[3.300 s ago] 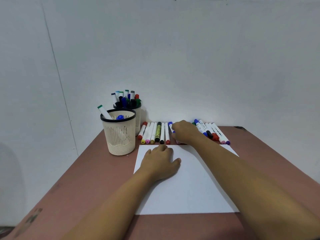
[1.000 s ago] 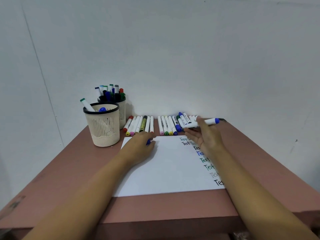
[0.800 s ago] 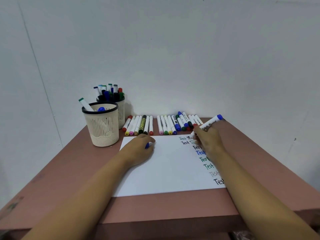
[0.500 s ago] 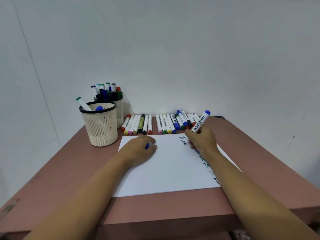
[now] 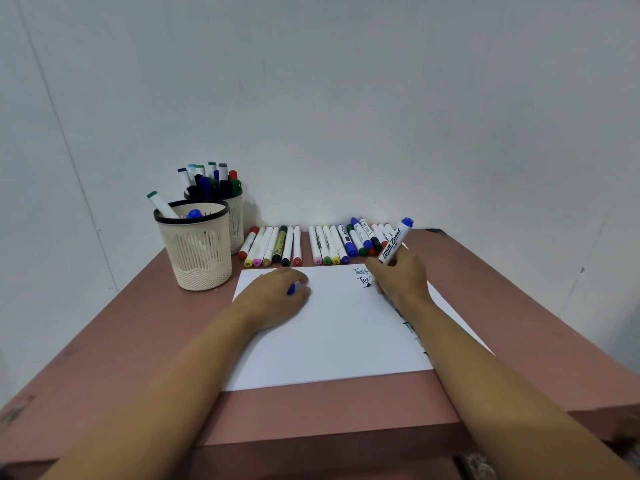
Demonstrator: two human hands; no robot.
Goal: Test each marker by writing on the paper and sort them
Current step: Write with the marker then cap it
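A white sheet of paper [image 5: 332,334] lies on the brown table, with several coloured "Test" words down its right side. My right hand [image 5: 401,278] grips a white whiteboard marker [image 5: 394,242] with a blue end, its tip down on the paper near the top right. My left hand [image 5: 277,299] rests on the paper's upper left, fingers curled round a blue marker cap [image 5: 291,289]. Two rows of markers lie behind the paper: a left group [image 5: 273,245] and a right group [image 5: 349,242].
Two cream mesh cups stand at the back left: the near cup [image 5: 195,249] holds two markers, the far cup [image 5: 235,216] is full of markers. The wall is right behind the table [image 5: 114,337]. The table's front edge runs just below the paper.
My right hand turned the blue marker from lying level in the air to tip-down on the paper's top right. My left hand stayed on the paper with the cap.
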